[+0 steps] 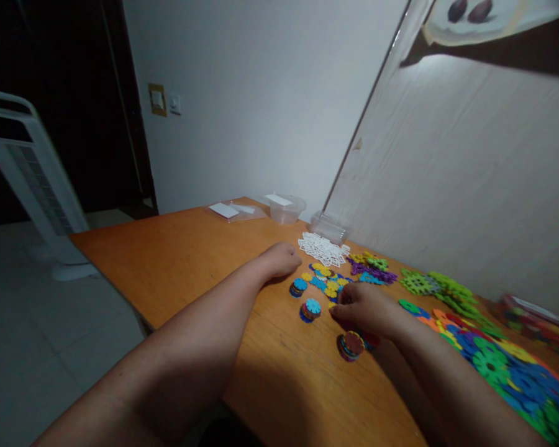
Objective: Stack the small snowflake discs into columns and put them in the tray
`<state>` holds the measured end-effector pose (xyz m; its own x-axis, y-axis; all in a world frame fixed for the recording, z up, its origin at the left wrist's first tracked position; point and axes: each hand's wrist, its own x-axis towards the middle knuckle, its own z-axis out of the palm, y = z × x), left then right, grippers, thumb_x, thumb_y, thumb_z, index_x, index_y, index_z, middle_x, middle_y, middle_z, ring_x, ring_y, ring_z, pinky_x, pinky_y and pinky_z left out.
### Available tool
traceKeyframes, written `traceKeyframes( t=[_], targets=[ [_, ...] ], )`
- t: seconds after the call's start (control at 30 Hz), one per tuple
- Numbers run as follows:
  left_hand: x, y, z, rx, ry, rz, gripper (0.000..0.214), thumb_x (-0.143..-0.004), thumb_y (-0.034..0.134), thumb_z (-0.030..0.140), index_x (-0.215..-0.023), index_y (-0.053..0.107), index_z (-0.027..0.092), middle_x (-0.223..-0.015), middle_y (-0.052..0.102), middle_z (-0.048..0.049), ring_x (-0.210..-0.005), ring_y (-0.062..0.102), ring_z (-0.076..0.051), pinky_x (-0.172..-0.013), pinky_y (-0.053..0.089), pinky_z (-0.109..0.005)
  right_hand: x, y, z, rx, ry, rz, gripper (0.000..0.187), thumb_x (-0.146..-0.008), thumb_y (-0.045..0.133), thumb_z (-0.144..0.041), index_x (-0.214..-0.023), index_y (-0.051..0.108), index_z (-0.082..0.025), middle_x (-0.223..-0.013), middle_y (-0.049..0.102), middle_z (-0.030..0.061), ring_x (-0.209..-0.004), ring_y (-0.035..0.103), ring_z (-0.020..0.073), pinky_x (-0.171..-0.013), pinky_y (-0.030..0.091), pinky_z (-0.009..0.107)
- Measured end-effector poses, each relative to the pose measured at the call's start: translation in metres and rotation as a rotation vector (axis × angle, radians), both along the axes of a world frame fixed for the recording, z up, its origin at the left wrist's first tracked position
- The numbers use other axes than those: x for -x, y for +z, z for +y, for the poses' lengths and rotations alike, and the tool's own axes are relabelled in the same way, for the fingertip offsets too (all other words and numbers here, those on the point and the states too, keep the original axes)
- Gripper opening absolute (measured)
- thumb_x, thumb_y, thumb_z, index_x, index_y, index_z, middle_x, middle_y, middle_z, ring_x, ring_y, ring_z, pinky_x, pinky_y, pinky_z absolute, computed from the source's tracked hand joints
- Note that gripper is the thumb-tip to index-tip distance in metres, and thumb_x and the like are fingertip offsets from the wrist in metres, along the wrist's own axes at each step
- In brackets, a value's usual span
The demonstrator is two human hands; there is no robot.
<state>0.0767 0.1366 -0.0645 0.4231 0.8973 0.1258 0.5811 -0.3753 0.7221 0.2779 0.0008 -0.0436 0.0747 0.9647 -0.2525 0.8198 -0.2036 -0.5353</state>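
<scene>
Orange wooden tabletop [190, 261] against a pale wall [261, 93]. Right hand [366, 308], fingers bunched, palm down, touches loose interlocking discs [328, 282]; whether it pinches one cannot be told. Left hand [282, 259] rests fisted beside white discs [323, 249]. Three disc stacks [310, 309] lie near; lifting by the rim should spare them.

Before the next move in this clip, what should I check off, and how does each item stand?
1. Left hand rests closed on the table, beside the white discs: ok.
2. Right hand holds a disc in its fingers: cannot tell.
3. Two blue-topped stacks stand upright between the hands: ok.
4. Brown-topped stack clear of the right hand: not ok, it stands close against it.
5. Loose blue and yellow discs lie at the right hand's fingers: ok.
</scene>
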Motion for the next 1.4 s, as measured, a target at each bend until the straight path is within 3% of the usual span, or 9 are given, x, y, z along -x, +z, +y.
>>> traceKeyframes(
  t=[0.3,0.47,0.63,0.77,0.93,1.17,1.27,1.4],
  targets=[
    [0.000,0.000,0.003,-0.010,-0.009,0.025,0.010,-0.067,0.057,0.022,-0.059,0.056,0.016,-0.053,0.046,0.0013,-0.052,0.041,-0.011,-0.048,0.026,-0.024,-0.001,-0.013,0.002,-0.052,-0.089,0.167,0.021,-0.069,0.072,-0.024,-0.076,0.053,-0.021,-0.051,0.062,-0.0025,-0.031,0.046,0.0088,-0.029,0.025,0.019],
    [0.000,0.001,0.000,-0.020,-0.012,0.031,0.012,-0.068,0.056,0.021,-0.058,0.055,0.016,-0.051,0.044,0.0018,-0.050,0.039,-0.011,-0.047,0.024,-0.024,0.006,-0.004,0.000,0.032,-0.047,0.252,0.018,-0.071,0.064,-0.027,-0.068,0.047,-0.022,-0.050,0.060,-0.0021,-0.029,0.040,0.0084,-0.027,0.027,0.021],
    [0.000,0.000,-0.001,-0.015,-0.004,0.012,0.011,-0.069,0.057,0.022,-0.061,0.058,0.015,-0.053,0.047,0.0011,-0.052,0.041,-0.011,-0.047,0.026,-0.024,0.008,0.007,-0.004,-0.039,-0.048,0.450,0.021,-0.075,0.066,-0.032,-0.070,0.050,-0.020,-0.050,0.053,-0.0050,-0.038,0.044,0.0063,-0.035,0.029,0.018],
    [0.000,-0.001,0.000,-0.028,0.010,0.042,0.013,-0.070,0.057,0.024,-0.064,0.062,0.014,-0.057,0.051,0.0002,-0.054,0.043,-0.012,-0.049,0.028,-0.024,0.018,0.015,-0.010,-0.014,0.003,0.531,0.025,-0.081,0.065,-0.039,-0.073,0.053,-0.018,-0.049,0.049,-0.0061,-0.040,0.041,0.0053,-0.036,0.025,0.017],
    [0.000,0.001,0.000,-0.042,0.005,0.073,0.015,-0.072,0.056,0.024,-0.069,0.066,0.013,-0.059,0.054,-0.0013,-0.057,0.046,-0.013,-0.053,0.033,-0.023,0.033,0.020,-0.016,0.042,0.018,0.535,0.027,-0.081,0.066,-0.042,-0.074,0.055,-0.019,-0.047,0.050,-0.0058,-0.033,0.035,0.0048,-0.032,0.023,0.018],
    [0.000,0.003,-0.002,-0.035,0.005,0.064,0.015,-0.072,0.058,0.024,-0.069,0.067,0.012,-0.056,0.053,-0.0007,-0.056,0.046,-0.013,-0.053,0.034,-0.023,0.037,0.017,-0.014,0.086,0.031,0.482,0.028,-0.077,0.070,-0.042,-0.069,0.053,-0.020,-0.044,0.047,-0.0059,-0.034,0.040,0.0070,-0.032,0.026,0.019],
    [0.000,0.003,-0.002,-0.061,-0.004,0.074,0.016,-0.073,0.056,0.024,-0.068,0.067,0.013,-0.058,0.054,-0.0011,-0.057,0.046,-0.013,-0.054,0.034,-0.023,0.038,0.018,-0.015,0.046,0.025,0.459,0.030,-0.077,0.070,-0.045,-0.076,0.054,-0.020,-0.049,0.051,-0.0046,-0.037,0.042,0.0077,-0.035,0.028,0.020],
    [-0.001,0.003,-0.001,-0.076,-0.003,0.081,0.016,-0.072,0.055,0.023,-0.068,0.067,0.013,-0.060,0.054,-0.0013,-0.057,0.045,-0.013,-0.052,0.032,-0.023,0.039,0.021,-0.017,-0.031,0.124,0.339,0.037,-0.077,0.070,-0.052,-0.093,0.060,-0.020,-0.062,0.058,-0.0014,-0.048,0.049,0.0108,-0.042,0.034,0.022]
  ],
)
